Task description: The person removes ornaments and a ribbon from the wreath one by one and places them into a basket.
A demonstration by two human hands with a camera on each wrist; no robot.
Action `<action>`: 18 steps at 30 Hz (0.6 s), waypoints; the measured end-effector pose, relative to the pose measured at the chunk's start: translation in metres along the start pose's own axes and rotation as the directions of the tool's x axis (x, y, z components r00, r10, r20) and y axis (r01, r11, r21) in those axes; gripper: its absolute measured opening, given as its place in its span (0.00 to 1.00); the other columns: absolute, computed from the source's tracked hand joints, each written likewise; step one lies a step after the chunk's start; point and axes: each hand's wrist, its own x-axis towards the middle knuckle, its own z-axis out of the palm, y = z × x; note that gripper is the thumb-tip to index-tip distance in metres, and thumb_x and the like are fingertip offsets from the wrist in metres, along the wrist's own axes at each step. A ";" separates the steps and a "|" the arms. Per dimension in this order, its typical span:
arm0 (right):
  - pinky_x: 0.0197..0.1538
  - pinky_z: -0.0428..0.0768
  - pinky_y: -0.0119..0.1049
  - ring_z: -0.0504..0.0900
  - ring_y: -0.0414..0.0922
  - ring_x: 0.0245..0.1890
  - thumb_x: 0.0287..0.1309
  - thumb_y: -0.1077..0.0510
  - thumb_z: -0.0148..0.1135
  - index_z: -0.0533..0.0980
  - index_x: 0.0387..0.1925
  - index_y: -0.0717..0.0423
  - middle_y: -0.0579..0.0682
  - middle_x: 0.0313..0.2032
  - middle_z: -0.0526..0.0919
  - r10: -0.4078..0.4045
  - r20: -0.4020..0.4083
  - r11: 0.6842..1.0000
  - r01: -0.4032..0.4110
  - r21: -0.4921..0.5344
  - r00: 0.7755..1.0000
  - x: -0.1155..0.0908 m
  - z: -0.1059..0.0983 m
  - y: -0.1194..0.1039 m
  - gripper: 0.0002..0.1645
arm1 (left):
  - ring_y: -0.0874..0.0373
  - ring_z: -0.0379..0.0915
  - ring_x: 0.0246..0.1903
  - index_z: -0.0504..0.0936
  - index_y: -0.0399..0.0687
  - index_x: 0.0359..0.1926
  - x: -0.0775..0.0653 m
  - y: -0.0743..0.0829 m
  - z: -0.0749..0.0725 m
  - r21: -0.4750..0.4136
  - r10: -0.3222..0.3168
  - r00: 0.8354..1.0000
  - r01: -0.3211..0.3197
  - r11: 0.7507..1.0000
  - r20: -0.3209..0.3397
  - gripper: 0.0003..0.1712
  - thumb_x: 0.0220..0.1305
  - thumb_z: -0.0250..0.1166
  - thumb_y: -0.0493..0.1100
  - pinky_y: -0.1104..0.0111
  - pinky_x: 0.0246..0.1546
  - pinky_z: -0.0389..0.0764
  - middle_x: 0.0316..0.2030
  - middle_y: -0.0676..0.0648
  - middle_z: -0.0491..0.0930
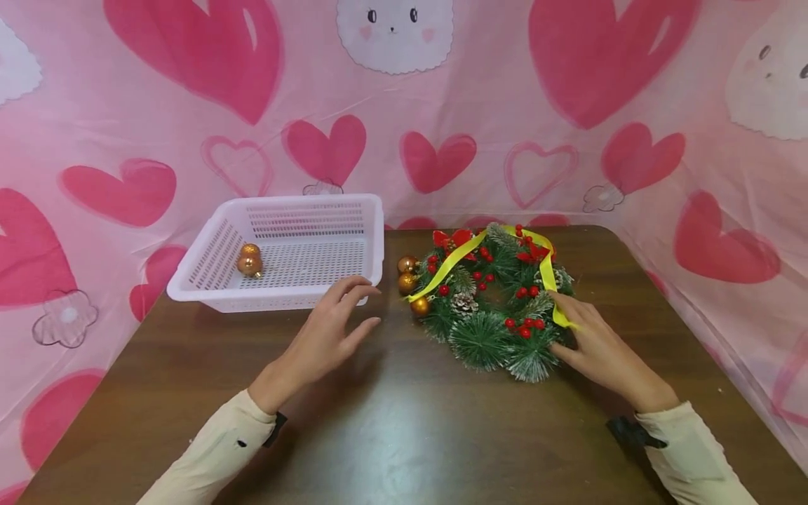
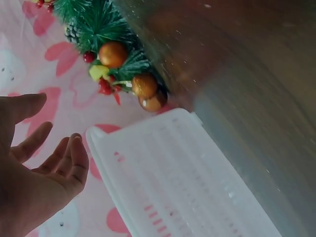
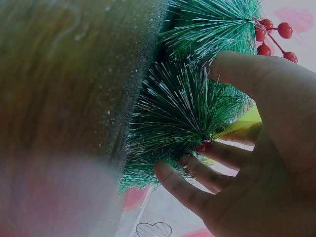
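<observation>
A green pine wreath (image 1: 481, 340) with red berries, a pine cone (image 1: 463, 302) and red bows lies on the table's right half. A yellow ribbon (image 1: 451, 268) runs over its top, and three copper-gold ball ornaments (image 1: 407, 283) sit at its left side. My right hand (image 1: 596, 344) touches the wreath's right edge; in the right wrist view its thumb and straight, spread fingers (image 3: 180, 190) lie among the needles. Between basket and wreath, my left hand (image 1: 325, 333) hovers with relaxed fingers apart and nothing in them, near the basket's front right corner.
A white plastic basket (image 1: 278, 204) with slotted walls stands at the back left, holding two copper-gold balls (image 1: 250, 264) at its left side. The brown wooden table (image 1: 404, 428) meets a pink heart-patterned cloth (image 1: 442, 98) behind and at the sides.
</observation>
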 end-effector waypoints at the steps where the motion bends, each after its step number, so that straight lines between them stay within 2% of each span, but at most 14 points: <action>1: 0.55 0.68 0.72 0.63 0.65 0.63 0.48 0.63 0.76 0.53 0.75 0.59 0.68 0.67 0.62 -0.002 -0.001 1.000 0.002 -0.001 1.000 0.000 0.000 0.000 0.58 | 0.51 0.67 0.59 0.77 0.42 0.57 0.001 0.001 0.002 -0.002 0.000 1.000 0.001 1.000 0.010 0.24 0.61 0.72 0.41 0.53 0.57 0.74 0.57 0.44 0.73; 7: 0.54 0.68 0.71 0.63 0.65 0.62 0.47 0.64 0.77 0.54 0.75 0.62 0.69 0.66 0.63 -0.031 -0.026 1.000 0.031 -0.007 0.999 0.002 0.000 0.000 0.57 | 0.54 0.69 0.57 0.76 0.44 0.58 0.008 0.005 0.011 -0.014 0.022 0.997 -0.021 1.000 0.068 0.24 0.63 0.71 0.43 0.55 0.59 0.73 0.57 0.46 0.72; 18: 0.54 0.68 0.71 0.62 0.67 0.63 0.46 0.64 0.76 0.54 0.75 0.60 0.69 0.66 0.63 -0.030 -0.034 1.000 0.030 0.002 0.999 0.002 0.003 0.001 0.58 | 0.56 0.74 0.53 0.78 0.42 0.56 0.026 0.008 0.029 0.004 0.057 0.984 -0.058 0.998 0.168 0.21 0.65 0.69 0.45 0.60 0.55 0.76 0.53 0.48 0.76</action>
